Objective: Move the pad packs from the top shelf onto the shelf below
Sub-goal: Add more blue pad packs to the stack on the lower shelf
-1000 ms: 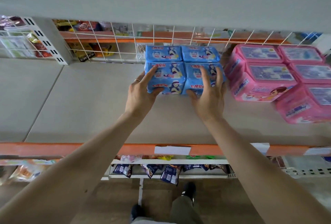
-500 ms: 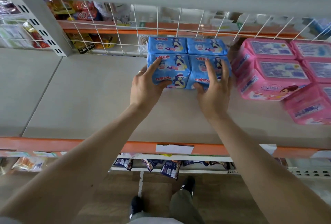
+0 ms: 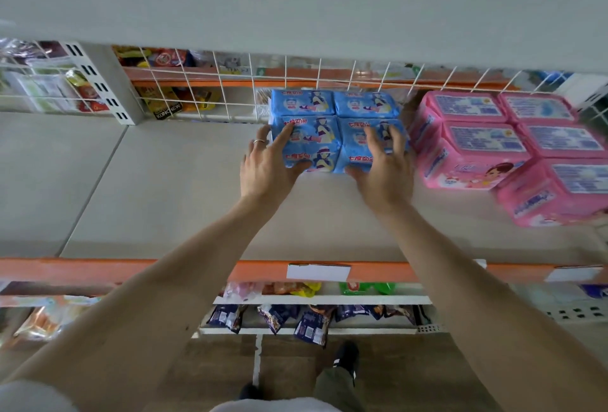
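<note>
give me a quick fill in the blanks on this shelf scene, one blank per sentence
1. The left hand and the right hand both grip the front pad packs, whose wrappers are ____.
2. The neighbouring packs on their right are ____.
3. A ring sits on the ____ hand.
4. The shelf edge at the front is ____.

Missing words: blue; pink; left; orange.
</note>
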Demonstrator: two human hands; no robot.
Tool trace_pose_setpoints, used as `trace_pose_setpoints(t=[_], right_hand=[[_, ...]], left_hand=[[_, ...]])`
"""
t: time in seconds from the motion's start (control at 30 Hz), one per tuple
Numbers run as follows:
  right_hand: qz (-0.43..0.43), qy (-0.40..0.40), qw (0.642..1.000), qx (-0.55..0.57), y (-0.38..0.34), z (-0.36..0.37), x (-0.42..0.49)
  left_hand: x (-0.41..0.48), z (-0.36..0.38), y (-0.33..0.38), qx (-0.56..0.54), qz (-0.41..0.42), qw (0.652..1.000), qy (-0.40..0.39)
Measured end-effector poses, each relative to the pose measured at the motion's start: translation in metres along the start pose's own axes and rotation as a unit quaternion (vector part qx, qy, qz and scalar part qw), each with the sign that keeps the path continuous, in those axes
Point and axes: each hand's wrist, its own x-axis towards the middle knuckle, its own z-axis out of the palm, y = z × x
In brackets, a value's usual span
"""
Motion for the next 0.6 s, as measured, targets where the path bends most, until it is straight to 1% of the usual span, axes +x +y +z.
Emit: trace_pose_setpoints(t=[0.1, 0.23, 0.37, 0.6], right_hand=[[-0.012, -0.006, 1.000, -0.023, 0.000, -0.006, -0.016], [-0.034, 0.020, 0.999, -0.032, -0.003, -0.013, -0.040], [-0.041, 0.011, 0.998, -0.036, -0.013, -0.023, -0.057], [-0.092, 0.049, 0.994, -0.041, -0.046, -0.036, -0.102]], left_hand=[[-0.010, -0.008, 0.001, 0.027, 0.025, 0.999, -0.032], [-0.030, -0.023, 0.001, 0.064, 0.091, 0.994, -0.014], [-0.051, -0.038, 0.002, 0.086, 0.132, 0.987, -0.038], [-0.089, -0.061, -0.015, 0.106, 0.215, 0.971, -0.019]])
